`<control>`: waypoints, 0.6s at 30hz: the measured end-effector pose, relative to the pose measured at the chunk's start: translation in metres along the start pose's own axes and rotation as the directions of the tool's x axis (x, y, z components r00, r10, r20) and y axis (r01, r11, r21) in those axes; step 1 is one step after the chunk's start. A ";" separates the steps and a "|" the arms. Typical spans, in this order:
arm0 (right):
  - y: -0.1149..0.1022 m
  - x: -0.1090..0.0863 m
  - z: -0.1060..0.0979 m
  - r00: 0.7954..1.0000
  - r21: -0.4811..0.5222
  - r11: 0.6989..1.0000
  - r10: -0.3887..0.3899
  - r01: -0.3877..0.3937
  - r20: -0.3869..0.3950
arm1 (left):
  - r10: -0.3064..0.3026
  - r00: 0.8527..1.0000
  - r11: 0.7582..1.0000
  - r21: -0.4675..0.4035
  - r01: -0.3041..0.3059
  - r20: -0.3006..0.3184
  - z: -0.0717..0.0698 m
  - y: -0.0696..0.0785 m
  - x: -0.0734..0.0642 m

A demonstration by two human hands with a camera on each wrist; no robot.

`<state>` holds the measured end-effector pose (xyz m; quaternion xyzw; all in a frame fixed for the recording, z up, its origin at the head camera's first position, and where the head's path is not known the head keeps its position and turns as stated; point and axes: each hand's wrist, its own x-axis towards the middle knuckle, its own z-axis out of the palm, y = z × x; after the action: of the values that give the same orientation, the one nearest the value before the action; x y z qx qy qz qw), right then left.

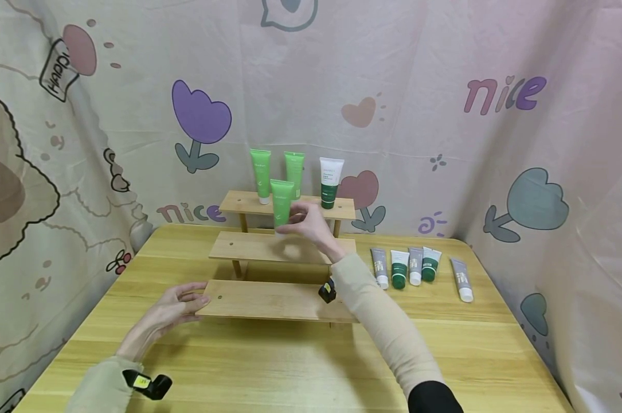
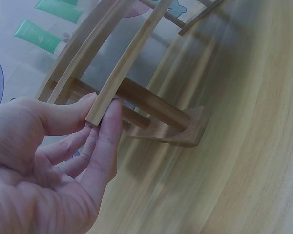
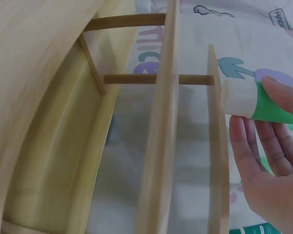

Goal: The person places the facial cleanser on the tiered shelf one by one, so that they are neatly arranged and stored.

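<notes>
A three-step wooden display rack (image 1: 269, 299) stands on the table. My left hand (image 1: 168, 312) grips the left end of its lowest board, with the thumb on one face and fingers on the other in the left wrist view. My right hand (image 1: 313, 225) holds a green squeeze tube (image 1: 281, 201), its white cap (image 3: 240, 97) pointing down, close to the top board. Two more green tubes (image 1: 261, 175) and a white and dark-green tube (image 1: 331, 183) stand upright on that top board. The middle board (image 1: 238, 246) lies below the held tube.
Right of the rack, grey tubes (image 1: 380, 267) and white-and-green tubes (image 1: 399, 268) lie on the wooden table (image 1: 470, 355); one grey tube (image 1: 462, 279) lies apart. A patterned cloth (image 1: 290, 86) hangs close behind the rack and along both sides.
</notes>
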<state>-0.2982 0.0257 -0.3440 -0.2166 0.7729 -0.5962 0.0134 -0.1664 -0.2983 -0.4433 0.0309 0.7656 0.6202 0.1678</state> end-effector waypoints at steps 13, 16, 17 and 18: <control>0.006 0.009 0.025 0.999 -0.056 0.997 0.044 -0.044 0.008 | 0.000 1.000 1.000 0.004 0.000 -0.009 0.000 0.000 0.000; 0.007 0.010 0.030 0.999 -0.059 0.997 0.044 -0.044 0.010 | 0.000 1.000 1.000 0.005 0.000 -0.007 0.000 0.000 0.000; 0.007 0.011 0.032 0.999 -0.054 0.998 0.043 -0.043 0.012 | 0.001 1.000 1.000 0.006 -0.001 -0.005 0.000 0.000 0.000; 0.007 0.011 0.033 0.999 -0.048 0.998 0.045 -0.044 0.014 | 0.000 1.000 1.000 0.005 0.000 -0.005 0.000 0.000 0.000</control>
<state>-0.3010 -0.0073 -0.3572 -0.2042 0.7915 -0.5754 0.0275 -0.1660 -0.2982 -0.4438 0.0300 0.7675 0.6186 0.1658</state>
